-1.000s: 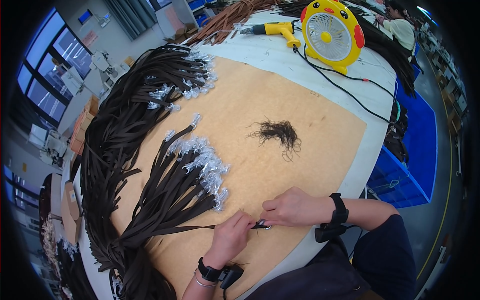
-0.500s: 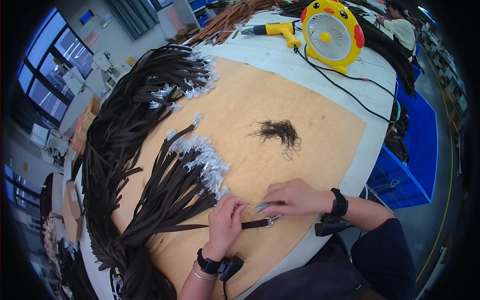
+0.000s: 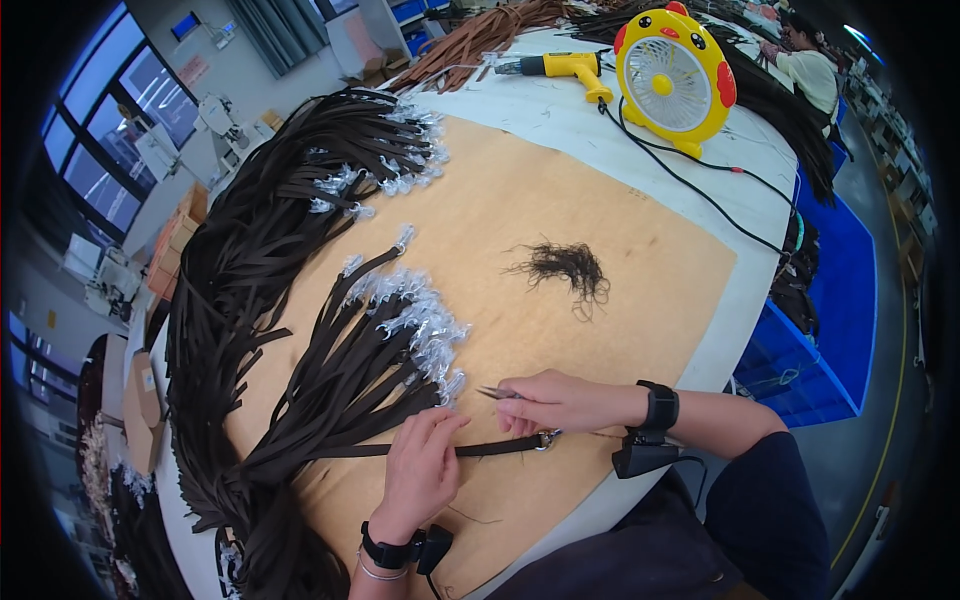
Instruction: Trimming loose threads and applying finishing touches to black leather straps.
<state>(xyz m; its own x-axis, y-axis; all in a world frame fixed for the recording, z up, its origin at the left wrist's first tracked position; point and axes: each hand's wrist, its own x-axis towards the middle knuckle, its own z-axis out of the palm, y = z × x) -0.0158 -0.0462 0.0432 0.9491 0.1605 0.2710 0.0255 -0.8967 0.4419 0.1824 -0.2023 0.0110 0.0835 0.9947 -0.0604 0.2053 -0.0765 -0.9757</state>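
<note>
One dark brown strap with a metal hook at its right end crosses the tan board. My left hand lies over this strap, fingers loosely bent and slightly apart, with nothing seen in them. My right hand is closed on small thread snips, whose tips point left above the strap. Its lower fingers are near the hook, partly covering it. Left of my hands, a fanned bundle of straps ends in clear-wrapped hooks. A loose thread is on the board below.
A clump of dark thread ends sits mid-board. A large heap of straps lines the left side. At the back are a yellow heat gun and a yellow chick-shaped fan with cables. A blue crate stands right.
My left hand has moved down and left, leaving its pinch on a thread. My right hand has shifted left with the snips, now clear of the left fingers. A loose thread shows on the board.
</note>
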